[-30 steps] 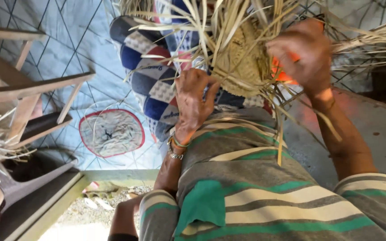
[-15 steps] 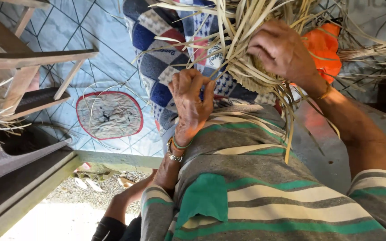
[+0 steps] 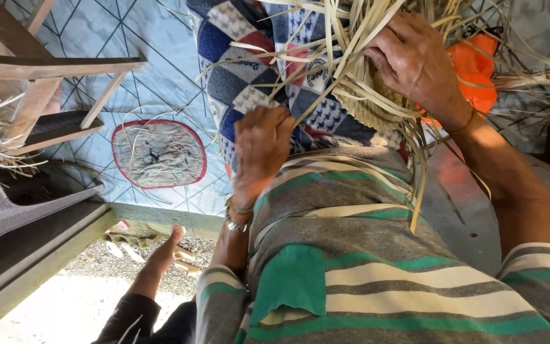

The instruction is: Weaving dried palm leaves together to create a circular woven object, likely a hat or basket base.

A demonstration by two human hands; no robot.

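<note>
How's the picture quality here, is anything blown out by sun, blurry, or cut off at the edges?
Head view: the gravel ground at lower left is washed out by sunlight; the tiled floor lies in even shade. The left hand and right hand are fairly sharp, the woven straw strips slightly soft. The strips and the wooden stool are cut by the frame edges.

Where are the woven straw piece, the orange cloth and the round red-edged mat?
woven straw piece (image 3: pixel 377 111), head view, on its plaited part below the right hand.
orange cloth (image 3: pixel 475 67), head view, on its middle fold.
round red-edged mat (image 3: pixel 158 155), head view, on its grey centre.
</note>
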